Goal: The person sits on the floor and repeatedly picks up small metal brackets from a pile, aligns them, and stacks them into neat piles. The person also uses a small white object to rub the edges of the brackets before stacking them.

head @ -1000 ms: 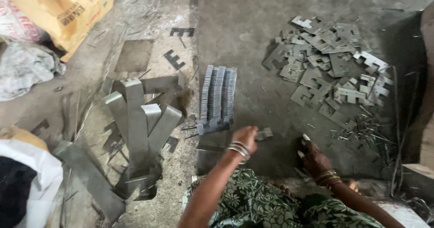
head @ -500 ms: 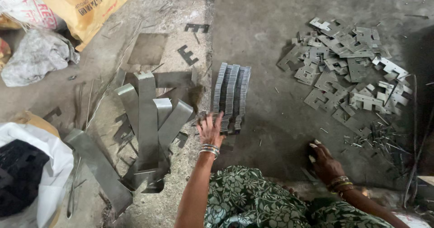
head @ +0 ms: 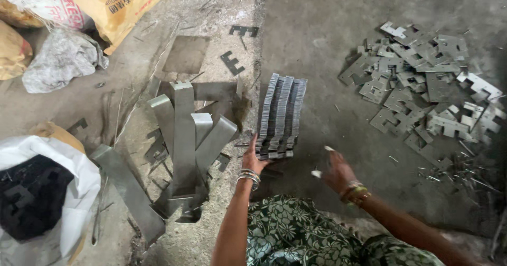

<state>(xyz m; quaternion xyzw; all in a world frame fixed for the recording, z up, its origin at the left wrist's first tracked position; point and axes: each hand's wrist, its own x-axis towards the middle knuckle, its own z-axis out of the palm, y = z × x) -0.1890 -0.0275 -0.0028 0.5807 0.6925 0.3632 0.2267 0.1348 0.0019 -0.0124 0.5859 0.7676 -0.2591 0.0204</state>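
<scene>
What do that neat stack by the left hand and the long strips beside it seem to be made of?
Stack of plates: likely thin sheet metal, dull grey, with fine layered edges. Long strips: probably sheet metal too, flat with a soft sheen. The left hand touches the stack.

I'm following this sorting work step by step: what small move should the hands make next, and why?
Probably bring the right hand to the near end of the stack of metal plates. The left hand already touches that end, while the right hovers open and empty beside it, away from the loose pile of plates.
</scene>
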